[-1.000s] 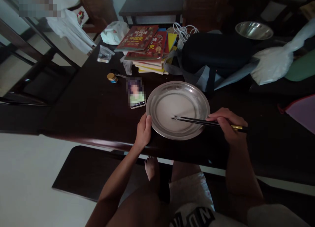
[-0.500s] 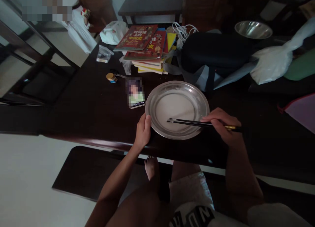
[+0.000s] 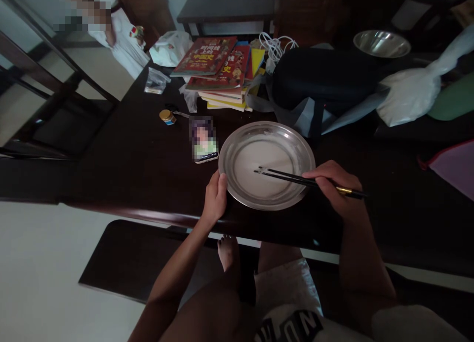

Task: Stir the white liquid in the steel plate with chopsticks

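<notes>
A round, shallow metal dish (image 3: 231, 144) rests near the front edge of the dark table, with a pale, whitish layer (image 3: 246, 159) covering its bottom. My left hand (image 3: 216, 196) grips the dish's left rim, thumb on top and fingers partly hidden beneath. In my right hand (image 3: 338, 186) is a pair of black chopsticks (image 3: 285, 177) with gold bands near their upper ends. Their slightly parted tips reach over the middle of the dish, at the whitish layer. A phone (image 3: 206, 151) with a lit screen lies just left of the dish.
Left of the phone are a gold-lidded jar (image 3: 168, 117) and scissors (image 3: 180, 113). Behind lie stacked books (image 3: 211, 55), a white cable (image 3: 276, 45), a black case (image 3: 322, 77), a white plastic bag (image 3: 411, 92) and a metal bowl (image 3: 383, 43). A person in white (image 3: 124, 40) stands far left.
The chopstick tips have moved slightly up and away from me in the dish and spread a little. The person at far left has shifted slightly right. My left hand stays on the rim.
</notes>
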Tool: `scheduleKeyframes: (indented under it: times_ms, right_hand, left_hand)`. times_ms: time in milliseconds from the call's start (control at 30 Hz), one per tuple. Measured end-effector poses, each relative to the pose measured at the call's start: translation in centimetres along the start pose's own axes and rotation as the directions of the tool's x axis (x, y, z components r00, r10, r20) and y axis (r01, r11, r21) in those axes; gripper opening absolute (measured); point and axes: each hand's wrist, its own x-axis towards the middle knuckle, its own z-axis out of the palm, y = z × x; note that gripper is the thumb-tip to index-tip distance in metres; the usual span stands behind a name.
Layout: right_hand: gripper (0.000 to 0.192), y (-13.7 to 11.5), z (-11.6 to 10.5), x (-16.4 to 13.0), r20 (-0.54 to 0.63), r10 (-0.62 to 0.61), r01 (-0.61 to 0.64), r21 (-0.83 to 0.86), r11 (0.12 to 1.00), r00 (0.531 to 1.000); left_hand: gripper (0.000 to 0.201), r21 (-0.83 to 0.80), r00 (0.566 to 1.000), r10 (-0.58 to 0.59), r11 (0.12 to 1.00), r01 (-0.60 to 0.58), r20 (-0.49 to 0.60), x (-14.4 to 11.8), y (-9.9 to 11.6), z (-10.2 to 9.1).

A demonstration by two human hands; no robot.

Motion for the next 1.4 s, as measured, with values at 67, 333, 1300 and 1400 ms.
scheduleKeyframes:
  times_ms: [67,333,1300,1400]
  right_hand:
    - [0.024,0.1,-0.1,0.0,-0.08,0.013,-0.011,0.016,1.0,0.997]
    - [0.023,-0.3,0.2,0.1,0.035,0.014,-0.014,0.001,1.0,0.999]
    - [0.021,-0.9,-0.2,-0.3,0.019,0.029,-0.031,0.066,0.997,0.999]
    - [0.02,-0.7,-0.2,-0.2,0.046,0.04,-0.041,0.016,0.999,0.998]
  left_hand:
    - [0.065,0.006,1.0,-0.007,1.0,0.007,0.002,0.0,0.1,0.0]
    - [0.065,0.001,1.0,-0.003,1.0,0.003,0.015,0.0,0.0,-0.2]
    - [0.066,-0.002,0.999,0.046,0.999,-0.046,-0.004,-0.6,0.1,-0.3]
    - [0.065,-0.01,0.999,0.043,0.999,-0.043,-0.014,-0.7,0.1,-0.2]
